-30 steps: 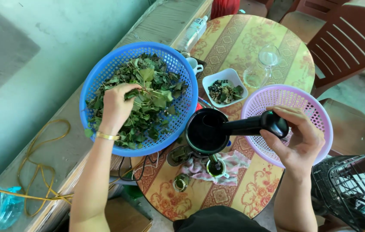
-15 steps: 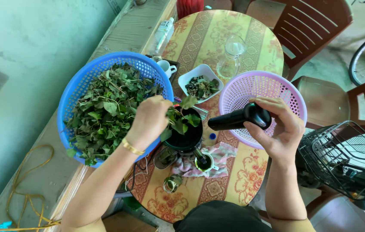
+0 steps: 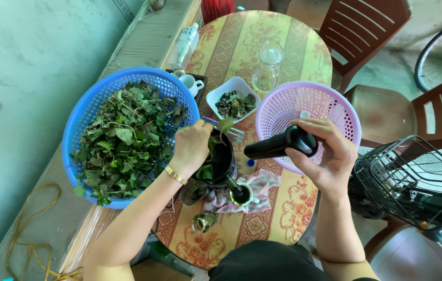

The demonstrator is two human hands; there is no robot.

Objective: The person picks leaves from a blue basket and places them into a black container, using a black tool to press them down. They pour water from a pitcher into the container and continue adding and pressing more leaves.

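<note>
Green leaves (image 3: 215,136) pinched by the left hand (image 3: 192,147) should be pressed well inside the black pot (image 3: 222,162), while its handle (image 3: 278,144) is gripped steady by the right hand (image 3: 327,153).

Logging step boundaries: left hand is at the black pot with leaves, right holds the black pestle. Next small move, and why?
Probably let go of the leaves and lift the left hand clear. It is pressed into the mouth of the black pot, while the right hand holds the black pestle tilted just beside the rim, blocked by that hand.
</note>
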